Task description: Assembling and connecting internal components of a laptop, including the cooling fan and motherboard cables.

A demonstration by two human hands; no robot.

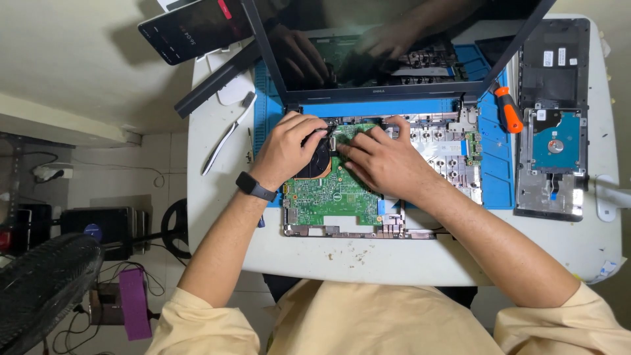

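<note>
An opened laptop base (447,141) lies on a blue work mat (493,177), its green motherboard (322,194) exposed. My left hand (286,148) rests on the black cooling fan (315,161) at the board's upper left, fingers curled around the fan's top edge. My right hand (381,161) lies flat on the board just right of the fan, its fingertips pressing near the fan's corner. A black watch (255,187) is on my left wrist. The laptop's dark screen (394,39) stands open behind and reflects both hands.
An orange-handled screwdriver (507,110) lies on the mat at the right. A removed bottom cover (552,66) holds a hard drive (557,141). A phone (190,26), a black strip (217,79) and a pry tool (227,135) lie at the left. A fan (43,289) stands on the floor.
</note>
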